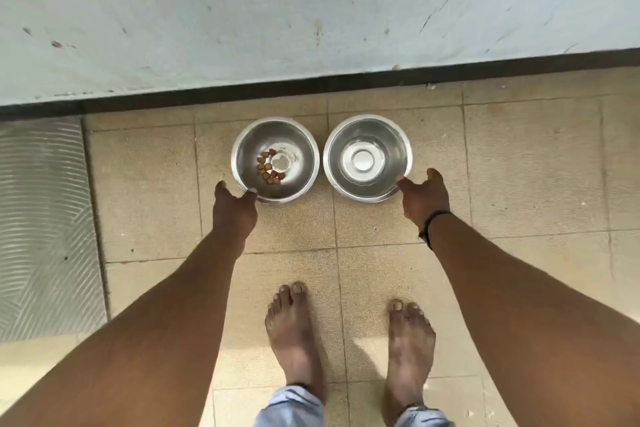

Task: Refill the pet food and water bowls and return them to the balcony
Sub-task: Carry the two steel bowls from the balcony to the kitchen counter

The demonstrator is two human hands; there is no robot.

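Left hand [234, 206] pinches the food bowl [275, 159] rim. Right hand [424, 199] touches the water bowl [367, 158] rim; its grip is unclear.

Both bowls, the food bowl [275, 160] and the water bowl [367, 158], are polished metal with a bright sheen (steel, by the look). The floor tiles [519, 166] are matt, grainy beige; the wall [311, 10] is rough, scuffed pale plaster; the mat [41, 218] is ribbed grey.
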